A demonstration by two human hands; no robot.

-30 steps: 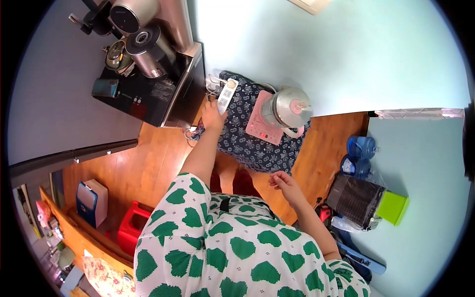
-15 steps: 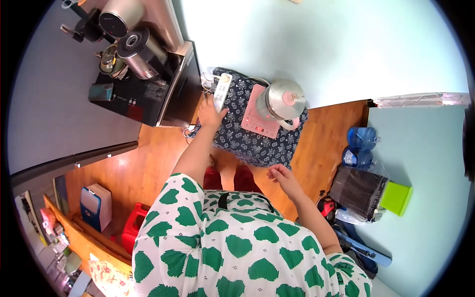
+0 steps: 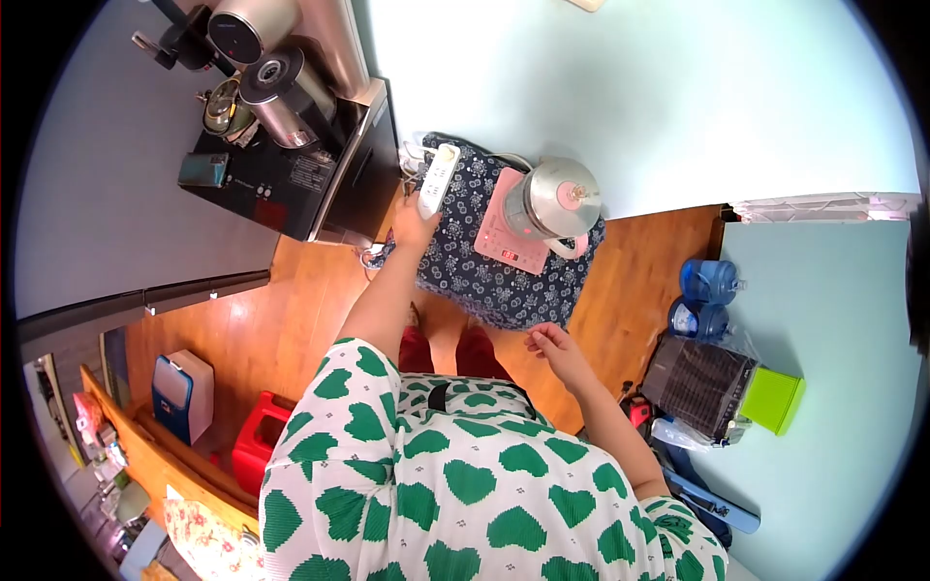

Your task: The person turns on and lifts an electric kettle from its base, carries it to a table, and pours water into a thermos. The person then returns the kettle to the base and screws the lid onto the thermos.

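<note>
L hand (image 3: pixel 415 225) holds nr end of white power strip (image 3: pixel 439 181), thumb & fingers either side. Strip's on blue cloth (image 3: pixel 475 290), L of pink hob (image 3: pixel 496 232) w/ kettle (image 3: pixel 557 198) on top. R hand (image 3: pixel 550 341) hovers nr cloth's front edge, fingers loosely half-curled.

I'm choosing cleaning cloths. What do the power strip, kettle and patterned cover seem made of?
Power strip: probably plastic, smooth and white, looking moulded.
Kettle: body likely glass, being see-through; lid possibly metal or clouded glass, grey and shiny.
Patterned cover: apparently matte cloth, as it drapes and creases.
</note>
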